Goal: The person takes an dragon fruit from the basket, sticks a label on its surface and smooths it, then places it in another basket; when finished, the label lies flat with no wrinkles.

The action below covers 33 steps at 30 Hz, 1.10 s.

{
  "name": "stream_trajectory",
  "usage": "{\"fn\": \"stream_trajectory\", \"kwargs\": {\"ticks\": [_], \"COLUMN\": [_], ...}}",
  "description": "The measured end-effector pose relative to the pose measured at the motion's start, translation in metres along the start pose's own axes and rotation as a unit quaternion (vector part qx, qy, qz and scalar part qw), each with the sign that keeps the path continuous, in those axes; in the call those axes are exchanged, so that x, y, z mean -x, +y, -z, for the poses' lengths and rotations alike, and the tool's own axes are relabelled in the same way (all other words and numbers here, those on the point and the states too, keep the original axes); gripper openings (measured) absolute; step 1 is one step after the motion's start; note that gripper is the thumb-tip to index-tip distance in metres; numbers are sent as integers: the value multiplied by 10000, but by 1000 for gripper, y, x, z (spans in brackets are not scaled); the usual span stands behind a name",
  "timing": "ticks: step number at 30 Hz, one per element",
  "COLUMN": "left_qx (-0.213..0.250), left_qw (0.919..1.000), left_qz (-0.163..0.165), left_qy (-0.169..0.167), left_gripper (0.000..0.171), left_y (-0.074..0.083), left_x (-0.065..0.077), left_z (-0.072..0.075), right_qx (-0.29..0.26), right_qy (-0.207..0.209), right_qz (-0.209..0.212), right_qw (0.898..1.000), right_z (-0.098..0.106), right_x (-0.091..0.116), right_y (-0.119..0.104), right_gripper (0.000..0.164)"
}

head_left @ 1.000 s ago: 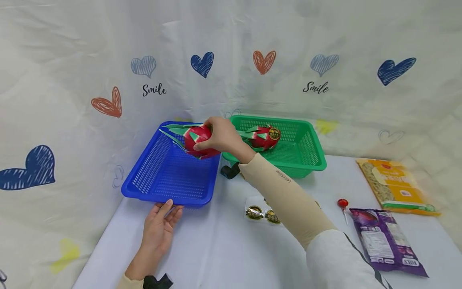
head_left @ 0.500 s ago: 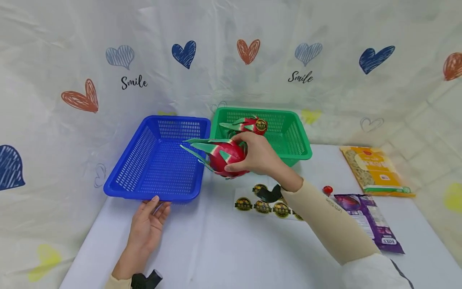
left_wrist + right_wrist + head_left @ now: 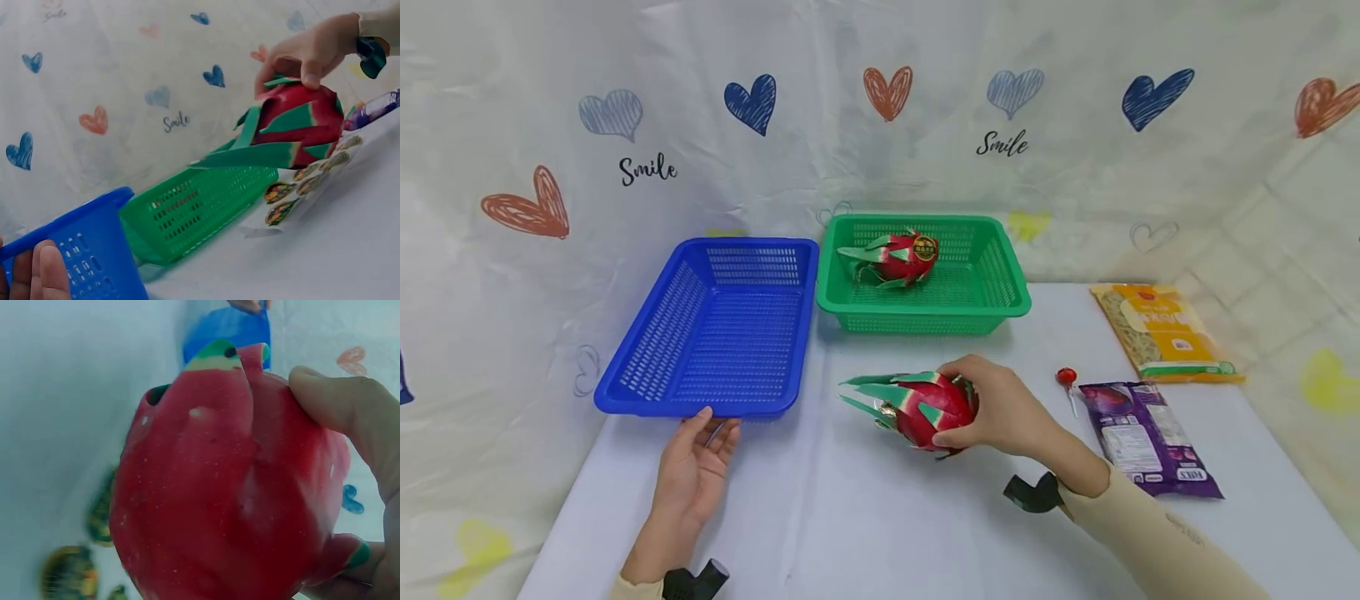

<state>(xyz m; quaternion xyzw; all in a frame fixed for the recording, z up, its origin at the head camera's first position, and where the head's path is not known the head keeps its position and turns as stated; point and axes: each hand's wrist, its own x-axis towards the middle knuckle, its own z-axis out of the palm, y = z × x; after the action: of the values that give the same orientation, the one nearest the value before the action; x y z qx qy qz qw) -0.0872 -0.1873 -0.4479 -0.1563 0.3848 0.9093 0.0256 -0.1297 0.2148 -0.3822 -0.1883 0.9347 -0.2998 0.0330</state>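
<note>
My right hand [image 3: 1000, 408] grips a red dragon fruit [image 3: 928, 412] with long green leaves, thumb on one side and fingers round its far side. It is above the white table, over a sheet of round gold-and-black stickers [image 3: 309, 178] that it mostly hides in the head view. The right wrist view shows the fruit's smooth red skin [image 3: 200, 487] close up. At the front rim of a blue plastic basket [image 3: 737, 342], my left hand [image 3: 688, 479] holds the edge, thumb at the rim and fingers beneath. Nothing lies in that basket.
Behind, a green basket [image 3: 925, 321] bears another dragon fruit [image 3: 902, 260] with a round gold-and-black sticker. To the right lie a red lollipop [image 3: 1067, 379], a purple packet [image 3: 1150, 442] and a yellow packet [image 3: 1168, 333]. A heart-printed sheet hangs behind.
The right hand has carried the dragon fruit from above the blue basket rightward and nearer, over the stickers. The left hand stays at the blue rim. The head view has shifted slightly right.
</note>
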Motion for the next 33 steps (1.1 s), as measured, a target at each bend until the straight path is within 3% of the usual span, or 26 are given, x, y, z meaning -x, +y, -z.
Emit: {"fn": "stream_trajectory", "kwargs": {"ticks": [5,11,18,28,33], "left_qx": [10,60,-157,-98,-134], "left_qw": [9999,9998,9995,9997,9996], "left_qz": [61,69,11,-28,-49], "left_qy": [109,204,283,218,236], "left_gripper": [12,14,22,20,17], "left_y": [-2,-2,-2,-4,-6], "left_x": [1,0,0,0,-2], "left_z": [-3,-2,-3,-5,-6], "right_qx": [193,398,418,496,479], "right_qy": [-224,-331,-356,-424,-358], "right_qz": [-256,-146,-75,-46,182], "right_qw": [9992,9985,9985,9979,9980], "right_z": [-10,-20,-22,-26,-29], "right_x": [27,42,45,45,47], "right_y": [9,8,6,4,3], "right_gripper": [82,80,81,85,83]}}
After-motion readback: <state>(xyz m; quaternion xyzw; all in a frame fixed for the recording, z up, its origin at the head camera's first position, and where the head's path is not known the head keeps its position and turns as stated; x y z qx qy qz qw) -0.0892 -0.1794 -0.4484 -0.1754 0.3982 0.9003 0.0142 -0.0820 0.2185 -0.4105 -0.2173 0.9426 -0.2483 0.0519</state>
